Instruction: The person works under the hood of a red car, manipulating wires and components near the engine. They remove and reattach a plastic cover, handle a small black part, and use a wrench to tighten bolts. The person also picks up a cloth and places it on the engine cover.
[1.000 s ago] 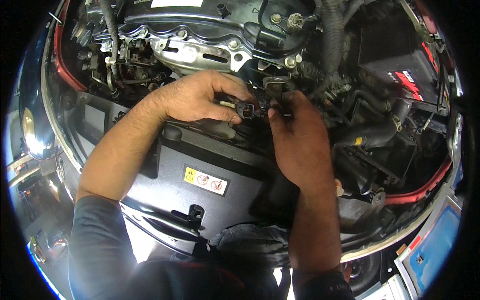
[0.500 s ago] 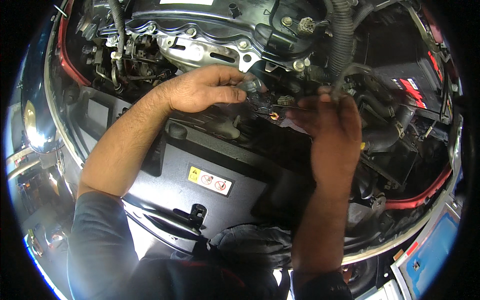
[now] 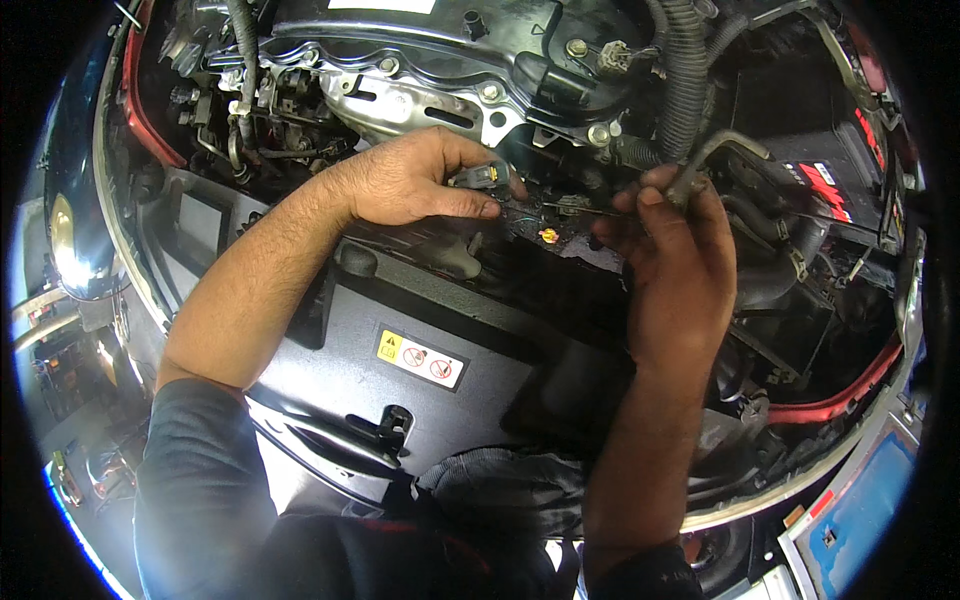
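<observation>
The left hand point(image 3: 425, 185) is beyond the sticker point(image 3: 420, 359), pinching, its forearm point(image 3: 250, 285) slanting past the sticker's left; the right hand point(image 3: 680, 265), fingers curled, is beyond it rightward

Connector point(image 3: 484, 177): grey plastic, smooth. Bent tool point(image 3: 728, 143): dull, apparently metal. Heat shield point(image 3: 392, 108): bright bare metal. Engine cover point(image 3: 430, 42): black, semi-gloss. Corrugated hose point(image 3: 685, 95): ribbed, matt. Front panel point(image 3: 330, 375): matt plastic. Label point(image 3: 420, 360): smooth. Sleeve point(image 3: 200, 445): matt cloth.

A grey connector point(image 3: 484, 177) is being held left of a thin rod point(image 3: 588, 209).
The connector is showing yellow; the rod is pointing leftward, a bent grey bar point(image 3: 718, 148) curving above.
</observation>
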Demonstrator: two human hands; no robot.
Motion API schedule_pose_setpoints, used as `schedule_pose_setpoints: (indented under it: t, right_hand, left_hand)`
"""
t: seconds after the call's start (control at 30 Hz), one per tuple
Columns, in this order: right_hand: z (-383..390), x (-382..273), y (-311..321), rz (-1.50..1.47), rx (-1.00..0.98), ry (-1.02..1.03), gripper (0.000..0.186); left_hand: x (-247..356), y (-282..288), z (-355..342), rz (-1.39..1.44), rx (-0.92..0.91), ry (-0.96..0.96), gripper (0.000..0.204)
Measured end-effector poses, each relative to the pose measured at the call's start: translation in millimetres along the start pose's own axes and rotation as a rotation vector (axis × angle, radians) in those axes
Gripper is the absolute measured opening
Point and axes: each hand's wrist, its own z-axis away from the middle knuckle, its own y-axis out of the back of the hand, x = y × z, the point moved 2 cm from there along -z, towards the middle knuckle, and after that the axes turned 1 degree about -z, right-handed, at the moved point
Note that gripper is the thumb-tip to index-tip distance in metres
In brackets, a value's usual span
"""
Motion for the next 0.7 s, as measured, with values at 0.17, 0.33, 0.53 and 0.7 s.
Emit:
schedule_pose_setpoints:
  t: [0.17,0.33,0.53,0.7]
  right_hand:
    - [4.3,1.0,-3.4,0.067,-0.108,0.127,0.016]
    - [4.6,3.3,-5.9,0.154,-0.14,0.139,0.022]
    - [5.3,0.5,-9.3,0.056,-0.139,0.038,0.019]
    - [5.9,6.7,-7.9,0.042,-0.175,-0.024,0.02]
  left_hand:
    - [-2.5,-0.6,-2.7,-0.029,0.018,0.0,0.034]
    - [-3.4,0.7,-2.2,-0.048,0.011,0.128,0.032]
    - [-5.7,1.1,-3.0,-0.174,-0.07,0.166,0.046]
    - [-10.0,-1.5,-4.0,-0.197,-0.071,0.177,0.045]
